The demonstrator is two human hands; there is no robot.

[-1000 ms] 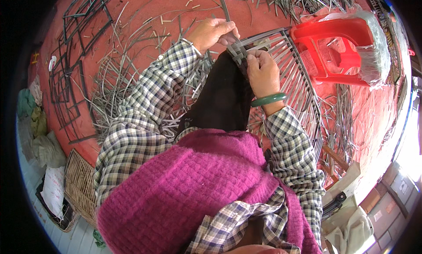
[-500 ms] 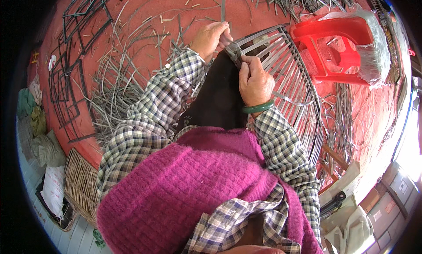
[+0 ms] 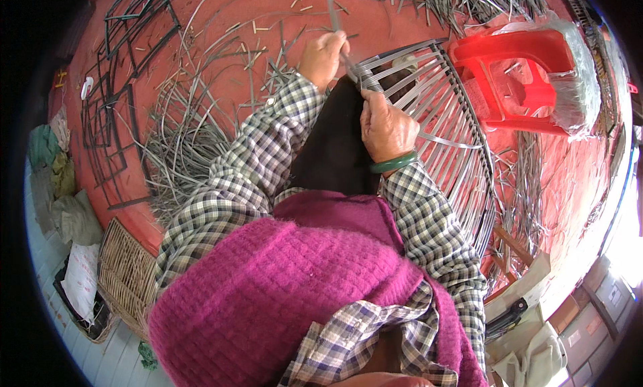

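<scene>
A flat grey strip [image 3: 333, 13] runs up past the closed fingers of my left hand [image 3: 320, 60], which pinches it. Its lower part passes around the near corner of a woven panel [image 3: 435, 109], made of pale grey strips stretched over a dark frame. At that corner the wrapped strip forms a banded grey section [image 3: 369, 78]. My right hand [image 3: 388, 127], with a green bangle [image 3: 394, 163] at the wrist, has thumb and finger closed on the strip just below the wrapped corner. The panel rests by my dark-clothed lap [image 3: 335, 146].
Loose grey strips [image 3: 191, 146] lie heaped on the red floor to the left, with more at the upper right. Dark bent frames [image 3: 107, 119] lie at far left. A red plastic stool [image 3: 509, 49] stands beyond the panel. A wicker basket [image 3: 127, 266] sits at lower left.
The strip's upper end has tipped to the left and is blurred. My right hand has shifted slightly down from the wrapped corner, uncovering more of the banding. Both hands stay closed.
</scene>
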